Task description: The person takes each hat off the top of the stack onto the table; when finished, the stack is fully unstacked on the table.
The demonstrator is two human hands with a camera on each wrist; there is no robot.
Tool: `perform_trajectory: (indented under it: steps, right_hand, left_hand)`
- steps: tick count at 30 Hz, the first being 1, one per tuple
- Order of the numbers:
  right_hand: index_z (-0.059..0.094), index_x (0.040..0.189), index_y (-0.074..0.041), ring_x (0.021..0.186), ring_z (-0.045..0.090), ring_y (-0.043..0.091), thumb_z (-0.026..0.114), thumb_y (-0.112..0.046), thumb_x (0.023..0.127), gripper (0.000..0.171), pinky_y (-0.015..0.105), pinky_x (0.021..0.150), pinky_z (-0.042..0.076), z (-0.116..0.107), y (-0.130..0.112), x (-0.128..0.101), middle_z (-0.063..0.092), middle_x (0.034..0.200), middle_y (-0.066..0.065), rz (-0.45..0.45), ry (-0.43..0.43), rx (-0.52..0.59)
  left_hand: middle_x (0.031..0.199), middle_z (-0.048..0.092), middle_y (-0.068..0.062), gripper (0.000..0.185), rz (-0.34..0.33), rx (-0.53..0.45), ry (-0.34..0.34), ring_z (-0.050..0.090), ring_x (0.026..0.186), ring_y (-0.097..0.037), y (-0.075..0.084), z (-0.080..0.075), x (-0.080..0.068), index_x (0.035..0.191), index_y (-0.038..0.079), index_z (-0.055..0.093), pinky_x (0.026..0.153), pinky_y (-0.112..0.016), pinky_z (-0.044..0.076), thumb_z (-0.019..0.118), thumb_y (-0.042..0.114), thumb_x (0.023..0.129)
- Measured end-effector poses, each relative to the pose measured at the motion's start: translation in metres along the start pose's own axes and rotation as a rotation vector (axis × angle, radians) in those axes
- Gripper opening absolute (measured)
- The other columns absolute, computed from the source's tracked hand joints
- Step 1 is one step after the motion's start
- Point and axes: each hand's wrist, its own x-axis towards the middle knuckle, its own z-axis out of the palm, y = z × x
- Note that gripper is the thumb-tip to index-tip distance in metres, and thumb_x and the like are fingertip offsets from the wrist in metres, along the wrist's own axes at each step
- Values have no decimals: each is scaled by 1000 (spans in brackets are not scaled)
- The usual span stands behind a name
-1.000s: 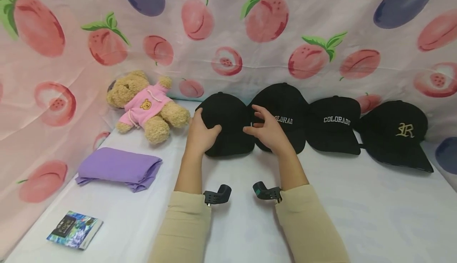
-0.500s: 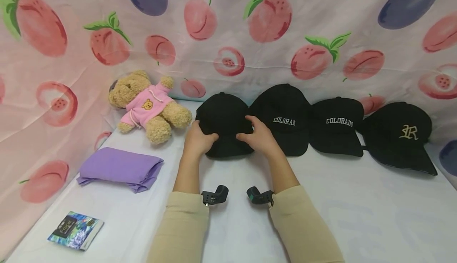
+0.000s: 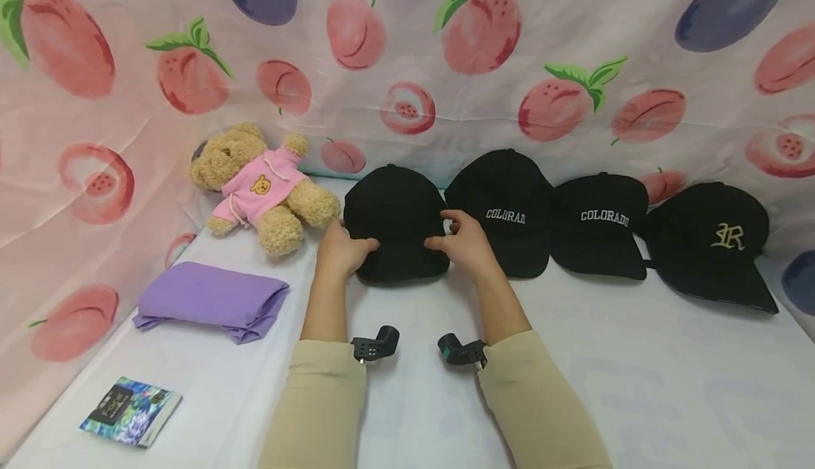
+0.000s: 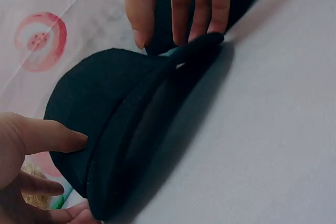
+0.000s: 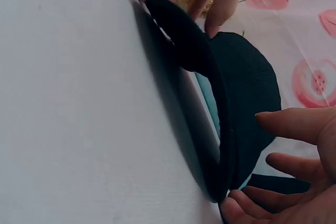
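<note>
A plain black baseball cap (image 3: 397, 207) sits at the left end of a row of black caps, brim toward me. My left hand (image 3: 339, 251) holds its left side, thumb on the front and fingers around the edge. On the opposite side my right hand (image 3: 467, 244) holds it likewise, thumb (image 5: 294, 124) against the front. In the left wrist view, the cap's brim (image 4: 152, 103) stands a little above the white surface, casting a shadow. Some fingertips are hidden behind the cap.
To the right stand two COLORADO caps (image 3: 503, 189) (image 3: 595, 242) and a cap with gold letters (image 3: 700, 257). At left lie a teddy bear (image 3: 261, 186) in pink, folded purple cloth (image 3: 210, 299) and a colourful packet (image 3: 130, 412). A fruit-print curtain (image 3: 471, 122) hangs behind.
The right hand has come left from in front of the neighbouring cap to the plain cap's side. The left hand has lowered slightly, and the plain cap has shifted a little left.
</note>
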Motion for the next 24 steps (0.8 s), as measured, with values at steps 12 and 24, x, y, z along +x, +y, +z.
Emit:
perform_trajectory:
  steps: [12, 24]
  right_hand:
    - [47, 154, -12, 125, 55, 34, 78, -11, 87, 74, 48, 105, 50, -2, 2, 1, 51, 147, 21, 73, -45, 60]
    - [41, 158, -16, 146, 41, 36, 78, -5, 84, 84, 54, 116, 41, 4, -2, 1, 43, 158, 21, -11, -29, 28]
  left_hand:
    - [163, 35, -25, 85, -39, 13, -55, 33, 152, -39, -2, -6, 2, 158, -3, 33, 124, -51, 30, 78, 19, 89]
    - [160, 39, -27, 81, 31, -7, -38, 34, 151, -40, -2, -10, 1, 154, -7, 39, 124, -49, 30, 78, 16, 87]
